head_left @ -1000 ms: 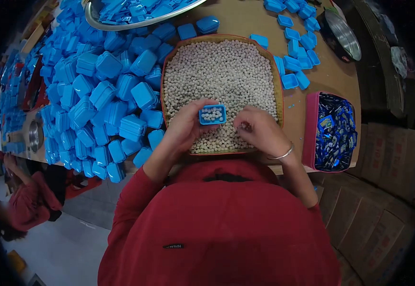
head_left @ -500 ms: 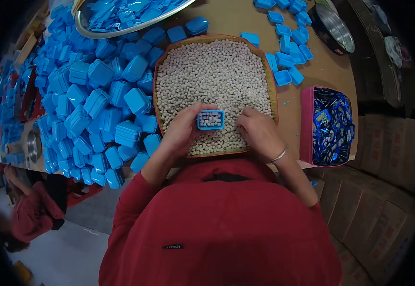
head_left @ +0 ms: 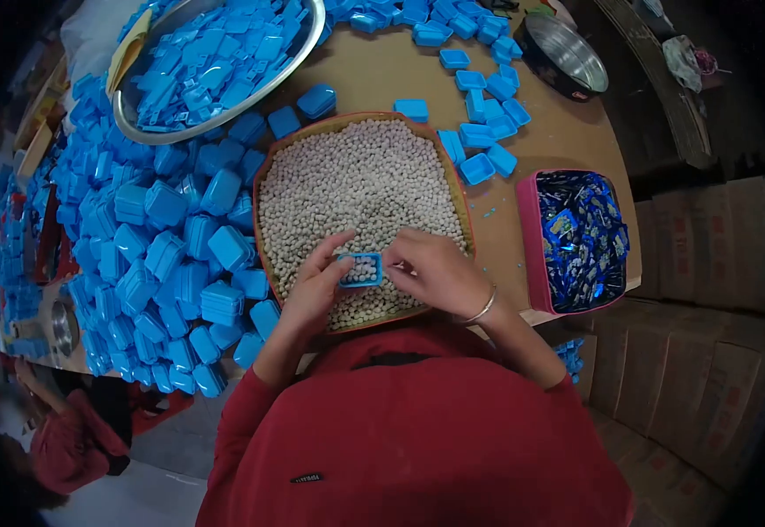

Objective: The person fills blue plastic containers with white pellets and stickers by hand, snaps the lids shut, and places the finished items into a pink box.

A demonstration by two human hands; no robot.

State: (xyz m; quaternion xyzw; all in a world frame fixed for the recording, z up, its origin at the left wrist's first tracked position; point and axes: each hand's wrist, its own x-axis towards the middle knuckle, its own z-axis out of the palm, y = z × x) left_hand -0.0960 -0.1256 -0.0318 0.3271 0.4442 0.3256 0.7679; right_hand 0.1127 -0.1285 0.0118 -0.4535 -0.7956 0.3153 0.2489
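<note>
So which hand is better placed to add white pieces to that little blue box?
Probably the right hand: it hovers over the tray of white pieces, fingertips beside the small blue box. The left hand is occupied holding that box.

Single head-worn camera view, facing forward and down
Close above the wearer's red top (head_left: 417, 439), looking out across the table (head_left: 373, 75)
</note>
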